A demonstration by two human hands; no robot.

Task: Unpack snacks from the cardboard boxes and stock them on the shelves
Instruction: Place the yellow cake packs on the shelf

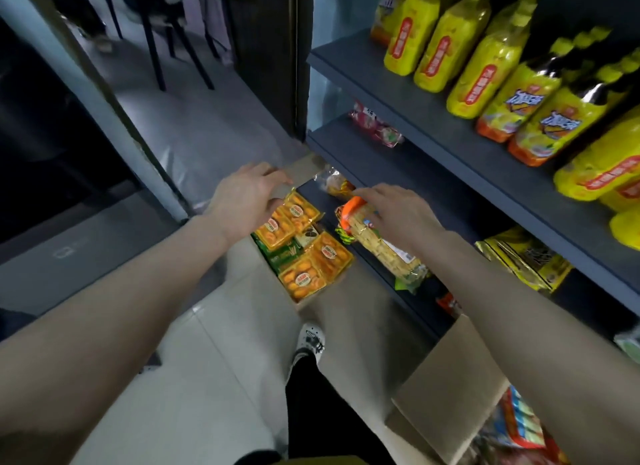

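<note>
1. Grey shelving (433,94) filled the right of the aisle, rising above and beyond the grip; yellow drink bottles (467,66) stood on its upper board, and a pink packet (375,127) lay on the board below.
2. Open cardboard box (270,284), on the pale floor just left of the grip: it held orange-topped snack trays (301,243) lying flat over green packets. A second box (450,405) stood nearer, with mixed bright packets inside.
3. Long noodle-like packet (384,246), clear film with an orange end, was grasped at its upper end by the right hand (391,212), over the lowest shelf's edge. Judged light, crinkly, brittle inside; a mid-length hold would spare it.
4. Left hand (249,194), fingers relaxed, rested on the box flap beyond the trays, gripping nothing.
</note>
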